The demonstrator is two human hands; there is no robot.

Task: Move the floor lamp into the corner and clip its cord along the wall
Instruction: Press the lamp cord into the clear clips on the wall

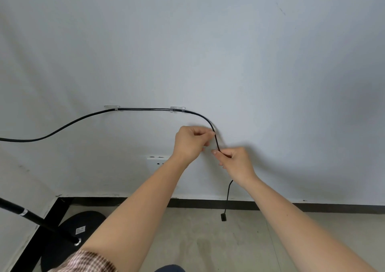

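**Third clip point: cord held against the wall, lamp already in the corner**

We are well into the cord-clipping half of the job. The black floor lamp with its round flat base [68, 238] stands at about 8 o'clock in our view, tucked where the two walls meet, so we judge the moving step done. The thin black rubber cord [145, 109] comes in from 9 o'clock, rises to the pale grey painted wall [229, 53] and runs level through two small clear plastic clips: the left clear clip [112, 107] and the right clear clip [177, 108]. Past the second clip it bends down toward 5 o'clock.

Our left hand [190, 141] pinches the cord on that bend, fingers [205, 133] closed on it close against the wall. Our right hand [236, 161], just below at 4 o'clock from the left, is closed around the next stretch of cord. We cannot tell whether either hand also hides a clip. Below the right wrist the cord hangs free, ending in a small black plug [223, 217] that dangles in front of the dark skirting strip [208, 203]. A white wall socket plate [156, 160] sits partly behind our left wrist.

The next move, as we judge it, calls for fixing this bend with another clip, leaving enough slack for the plug to reach the socket at 7 o'clock from our hands.
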